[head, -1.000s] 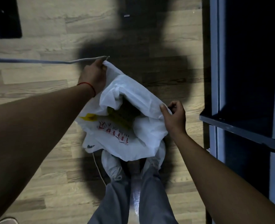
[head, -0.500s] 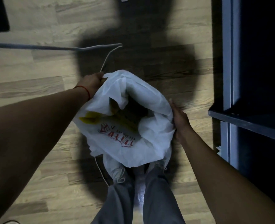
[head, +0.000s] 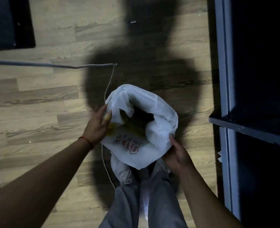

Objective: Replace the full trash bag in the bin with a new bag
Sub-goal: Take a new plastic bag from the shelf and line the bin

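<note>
A white trash bag [head: 159, 129] with red print and yellow patches stands on the wooden floor just in front of my feet, its mouth gaping and dark rubbish visible inside. My left hand [head: 97, 125] grips the bag's left edge, fingers curled over the plastic. My right hand [head: 177, 153] presses against the bag's lower right side, holding the plastic there. No bin is in view.
A thin white cord [head: 109, 86] runs from the bag's left side up to a grey cable [head: 37, 65] lying across the floor. A dark shelf unit [head: 251, 112] stands close on the right. A black object [head: 9, 23] sits at top left. My shoes [head: 124, 171] are below the bag.
Both hands have slid down the bag: the left from its upper rim to its left side, the right from the rim to the lower right. The bag's mouth stands wider.
</note>
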The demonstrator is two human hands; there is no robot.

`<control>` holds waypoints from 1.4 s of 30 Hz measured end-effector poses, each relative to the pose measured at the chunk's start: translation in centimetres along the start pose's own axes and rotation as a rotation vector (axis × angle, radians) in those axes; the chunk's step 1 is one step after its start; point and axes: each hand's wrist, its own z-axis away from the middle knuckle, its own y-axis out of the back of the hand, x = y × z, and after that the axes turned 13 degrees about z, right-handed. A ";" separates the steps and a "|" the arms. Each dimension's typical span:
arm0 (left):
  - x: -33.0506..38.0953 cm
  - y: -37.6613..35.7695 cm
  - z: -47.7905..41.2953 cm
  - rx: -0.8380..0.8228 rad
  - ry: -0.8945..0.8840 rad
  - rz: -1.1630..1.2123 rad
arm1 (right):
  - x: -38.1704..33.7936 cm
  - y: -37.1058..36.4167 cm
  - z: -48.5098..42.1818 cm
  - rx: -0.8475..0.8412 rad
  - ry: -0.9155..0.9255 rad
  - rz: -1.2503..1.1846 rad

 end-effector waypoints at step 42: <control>0.3 -7.5 3.5 0.568 0.226 0.544 | -9.0 -2.6 -1.8 0.126 0.096 0.691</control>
